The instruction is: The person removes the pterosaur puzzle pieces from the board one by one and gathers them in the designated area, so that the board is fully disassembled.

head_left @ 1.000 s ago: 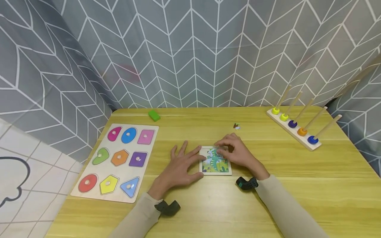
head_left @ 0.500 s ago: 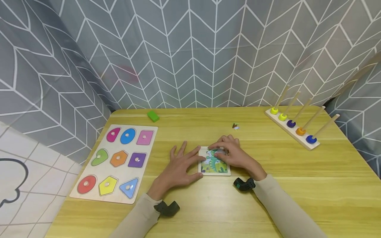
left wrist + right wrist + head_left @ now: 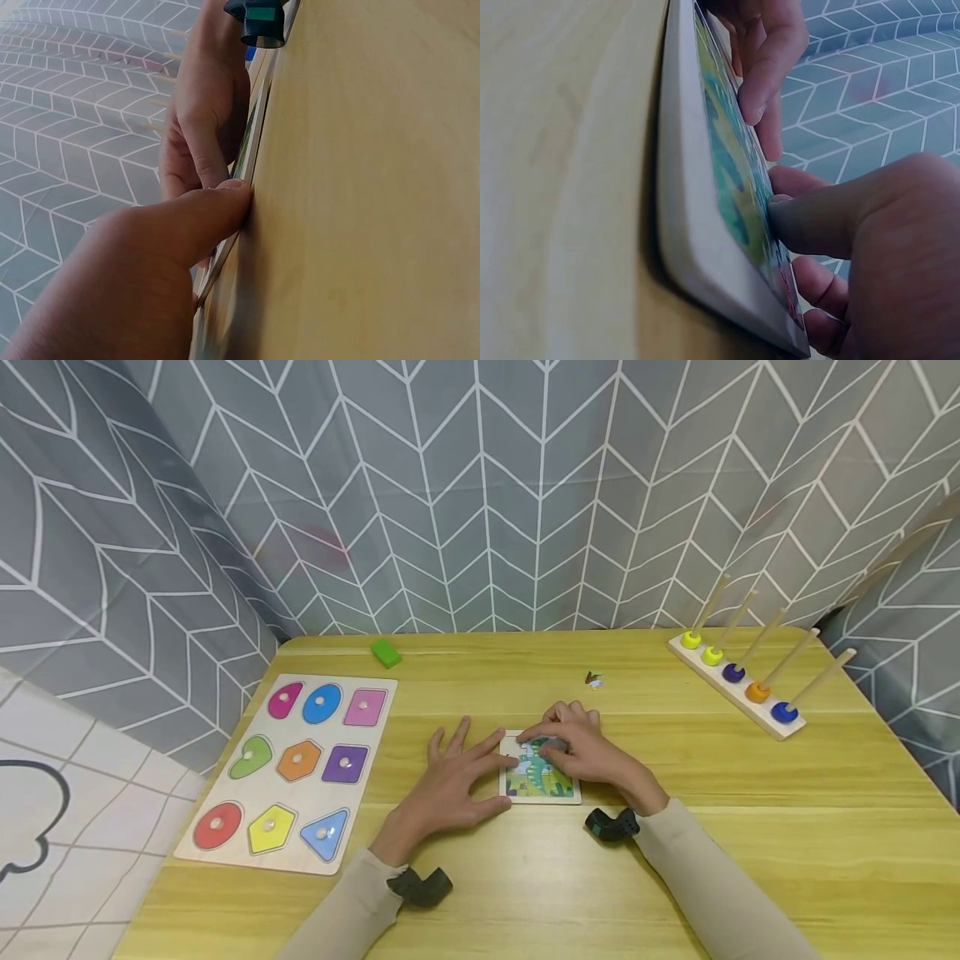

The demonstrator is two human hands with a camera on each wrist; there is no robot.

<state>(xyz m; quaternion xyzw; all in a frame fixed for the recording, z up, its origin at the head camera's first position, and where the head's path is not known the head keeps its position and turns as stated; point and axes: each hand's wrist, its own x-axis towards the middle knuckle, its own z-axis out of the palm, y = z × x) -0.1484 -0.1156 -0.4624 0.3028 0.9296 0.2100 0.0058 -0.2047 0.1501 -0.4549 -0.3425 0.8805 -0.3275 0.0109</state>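
Note:
A small dinosaur jigsaw in a white tray [image 3: 537,783] lies at the table's middle. My left hand [image 3: 456,774] rests flat on the wood, its thumb [image 3: 202,217] and fingertips touching the tray's left edge [image 3: 252,150]. My right hand [image 3: 583,750] arches over the tray's upper part, with fingertips down on the pieces there. In the right wrist view the thumb [image 3: 817,217] presses on the picture face of the tray [image 3: 682,187]. What lies under those fingers is hidden. One loose puzzle piece [image 3: 595,678] sits on the table beyond the hands.
A wooden shape board [image 3: 311,731] with several coloured knob pieces lies at the left. A green block [image 3: 386,652] sits near the far edge. A peg rack [image 3: 738,698] with coloured rings stands at the far right. Patterned grey curtains close in the table.
My right hand has slid slightly left across the top of the puzzle. The left hand and the tray have stayed put.

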